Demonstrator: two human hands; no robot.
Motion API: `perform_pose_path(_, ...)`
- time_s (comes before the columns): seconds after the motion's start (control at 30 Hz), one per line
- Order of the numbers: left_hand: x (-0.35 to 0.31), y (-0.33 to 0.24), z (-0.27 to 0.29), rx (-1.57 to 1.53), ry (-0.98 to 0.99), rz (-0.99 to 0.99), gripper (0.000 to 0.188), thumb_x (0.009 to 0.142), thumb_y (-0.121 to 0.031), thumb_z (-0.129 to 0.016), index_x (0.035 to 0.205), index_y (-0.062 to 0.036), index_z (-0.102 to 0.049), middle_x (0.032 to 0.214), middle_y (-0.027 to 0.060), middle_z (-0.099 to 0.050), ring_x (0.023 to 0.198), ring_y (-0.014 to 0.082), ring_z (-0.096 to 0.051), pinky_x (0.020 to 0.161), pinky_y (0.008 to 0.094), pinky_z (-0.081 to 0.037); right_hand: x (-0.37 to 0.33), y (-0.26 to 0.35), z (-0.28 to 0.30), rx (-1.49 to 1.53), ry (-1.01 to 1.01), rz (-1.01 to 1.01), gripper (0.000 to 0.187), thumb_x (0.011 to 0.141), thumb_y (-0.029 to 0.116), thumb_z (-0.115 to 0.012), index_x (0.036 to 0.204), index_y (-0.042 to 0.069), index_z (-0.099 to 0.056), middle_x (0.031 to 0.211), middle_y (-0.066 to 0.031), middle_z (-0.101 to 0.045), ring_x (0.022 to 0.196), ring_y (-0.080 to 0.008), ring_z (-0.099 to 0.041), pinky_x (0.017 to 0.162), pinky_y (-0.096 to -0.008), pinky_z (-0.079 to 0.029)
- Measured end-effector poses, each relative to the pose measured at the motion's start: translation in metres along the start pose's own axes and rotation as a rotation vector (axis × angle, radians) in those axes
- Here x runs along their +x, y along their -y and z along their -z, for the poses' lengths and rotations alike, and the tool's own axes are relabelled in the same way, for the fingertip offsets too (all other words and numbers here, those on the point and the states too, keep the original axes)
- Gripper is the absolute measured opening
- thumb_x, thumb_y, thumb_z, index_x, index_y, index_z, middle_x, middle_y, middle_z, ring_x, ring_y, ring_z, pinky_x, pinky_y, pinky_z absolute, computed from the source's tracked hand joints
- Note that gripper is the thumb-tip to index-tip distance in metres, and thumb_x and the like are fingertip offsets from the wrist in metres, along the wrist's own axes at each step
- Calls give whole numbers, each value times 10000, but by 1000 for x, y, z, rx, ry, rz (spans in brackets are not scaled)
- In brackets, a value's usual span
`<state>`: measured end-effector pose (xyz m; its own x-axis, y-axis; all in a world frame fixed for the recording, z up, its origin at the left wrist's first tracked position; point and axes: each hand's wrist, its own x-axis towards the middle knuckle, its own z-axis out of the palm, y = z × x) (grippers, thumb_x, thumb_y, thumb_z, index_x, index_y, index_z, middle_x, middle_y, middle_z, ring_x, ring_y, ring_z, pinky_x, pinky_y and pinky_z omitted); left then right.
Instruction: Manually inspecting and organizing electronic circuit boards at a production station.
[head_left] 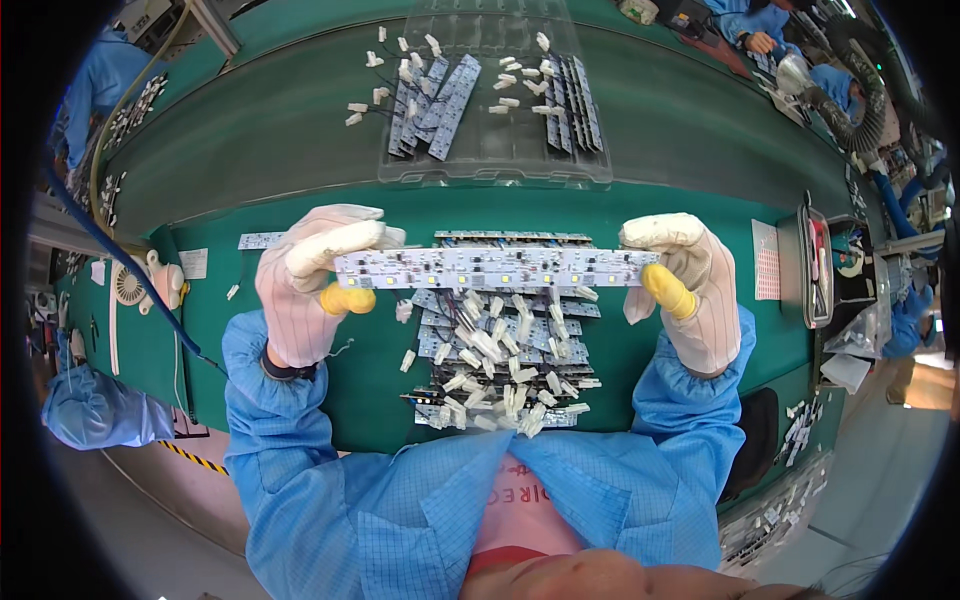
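Between my two gloved hands I hold a long white LED circuit board [500, 268], its face with small yellowish LEDs and dark parts turned toward me. My left hand [325, 265] grips its left end, a yellow-covered thumb in front and the fingers behind. At the other end my right hand [680, 275] pinches the board in the same way. Below it on the green mat lies a pile of similar circuit boards [435, 345], partly hidden by the held one. White plug connectors [490, 345] on short wires lie heaped over that pile.
Beyond the mat stands a clear plastic tray [500, 165] with more boards [455, 105] and connectors. Left are a single board [260, 241], a small white fan [130, 284] and a blue cable [130, 265]. At right stands a tool case [815, 265]. Other people work nearby.
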<state>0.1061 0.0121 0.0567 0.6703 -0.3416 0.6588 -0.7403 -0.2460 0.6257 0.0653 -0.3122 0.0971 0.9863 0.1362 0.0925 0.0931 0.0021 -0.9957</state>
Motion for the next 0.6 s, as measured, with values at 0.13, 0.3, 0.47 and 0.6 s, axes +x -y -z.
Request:
perform_pose_path(0.13,-2,3,-4,-52,-59,49,294,858,-179,-649,1095,-11,-600,922,178,-668,906,287,-640,827,415,-504,1,9,-2,-86,22,-32,451,820,303,-716,1079,-30,-557,747,-65,-608,556,-109,-580,523,-218,-439)
perform_pose_path(0.3,3,-11,-7,-132,-80,533,383,902,-306,-606,1131,1,-616,1026,138,-679,924,163,-642,823,252,-472,2,1,1,88,153,84,609,859,472,-625,1162,-46,-525,714,-76,-630,609,-115,-611,553,-224,-461)
perform_pose_path(0.47,1,-5,-3,-31,8,493,397,904,-308,-594,1135,14,-616,1003,122,-689,915,148,-639,825,262,-472,2,0,4,124,197,20,567,867,414,-640,1171,-48,-513,750,-103,-645,671,-128,-639,583,-225,-488)
perform_pose_path(0.6,1,-7,-6,-159,-58,544,418,869,-291,-645,1133,31,-609,1018,141,-680,923,169,-642,838,274,-481,1,8,3,60,141,-14,506,861,320,-666,1167,-51,-508,831,-101,-632,651,-125,-624,573,-216,-475)
